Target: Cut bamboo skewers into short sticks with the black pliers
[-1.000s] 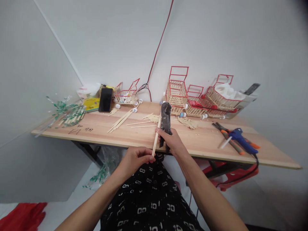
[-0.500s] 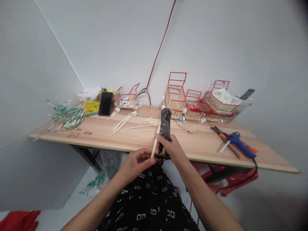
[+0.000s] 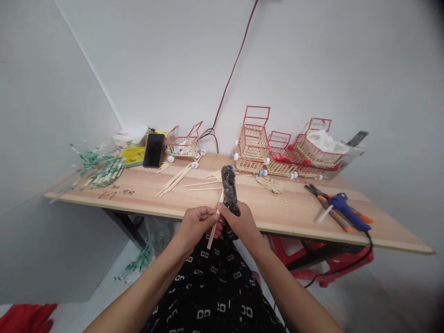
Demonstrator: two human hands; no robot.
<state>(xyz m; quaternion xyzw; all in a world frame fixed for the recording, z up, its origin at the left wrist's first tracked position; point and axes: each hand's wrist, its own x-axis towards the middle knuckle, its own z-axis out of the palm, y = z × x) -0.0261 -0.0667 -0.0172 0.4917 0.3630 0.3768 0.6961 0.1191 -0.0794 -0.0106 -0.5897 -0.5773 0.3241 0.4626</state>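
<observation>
My left hand [image 3: 200, 223] pinches a few pale thin wooden sticks [image 3: 212, 237] between thumb and fingers, just off the table's front edge. They slant, with their lower ends over my lap. Wrapped around a black plier-like hand tool [image 3: 229, 189], my right hand [image 3: 241, 219] holds it upright close beside the sticks. The right thumb also rests on the sticks. Both hands nearly touch each other. The tool's head points up and away, and I cannot make out whether its jaws touch the sticks. More loose sticks [image 3: 176, 179] lie on the table beyond my hands.
Several small stick-built carts [image 3: 255, 143] with red handles stand along the wall. A blue glue gun [image 3: 347, 210] and orange-handled pliers [image 3: 333, 212] lie on the right of the wooden table [image 3: 294, 212]. At left are a phone [image 3: 153, 150] and green-wrapped sticks [image 3: 104, 173].
The black tool has come down and left, nearer my lap. My left hand has moved up along the sticks, closer to the right hand, and more of their lower ends show.
</observation>
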